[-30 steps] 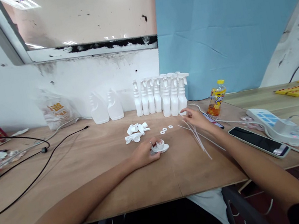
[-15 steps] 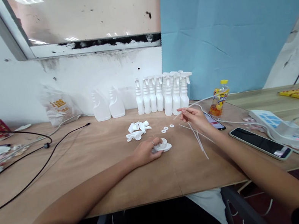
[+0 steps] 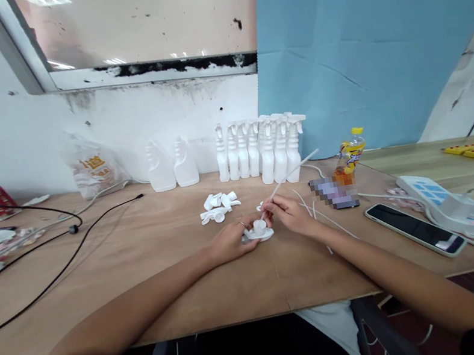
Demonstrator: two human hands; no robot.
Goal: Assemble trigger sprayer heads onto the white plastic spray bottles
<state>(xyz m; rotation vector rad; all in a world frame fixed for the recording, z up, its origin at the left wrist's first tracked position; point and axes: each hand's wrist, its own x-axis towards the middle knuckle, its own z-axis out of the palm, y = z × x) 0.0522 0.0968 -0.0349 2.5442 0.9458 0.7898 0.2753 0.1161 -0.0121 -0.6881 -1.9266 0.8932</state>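
My left hand (image 3: 233, 240) is closed around a white spray nozzle head (image 3: 260, 233), which lies on the table with its round collar facing up. A thin white dip tube (image 3: 293, 171) is pinched in my right hand (image 3: 288, 214). The tube's lower end is at the collar, and its long free end slants up to the right; whether it sits inside the collar I cannot tell. Loose tubes (image 3: 315, 211) lie beside my right wrist. Behind my left hand is a small pile of white spray heads (image 3: 219, 206). My right hand mostly hides the small white washers (image 3: 259, 206).
Several white spray bottles (image 3: 266, 157) with heads stand by the wall, with two headless bottles (image 3: 174, 170) to their left. A drink bottle (image 3: 348, 161), a black-screened phone (image 3: 415, 228) and a power strip (image 3: 445, 202) are on the right. Black cables (image 3: 79, 254) cross the left side.
My right hand has come left and down with the tube, bringing its end to the nozzle head's collar. My left hand keeps its hold in nearly the same place.
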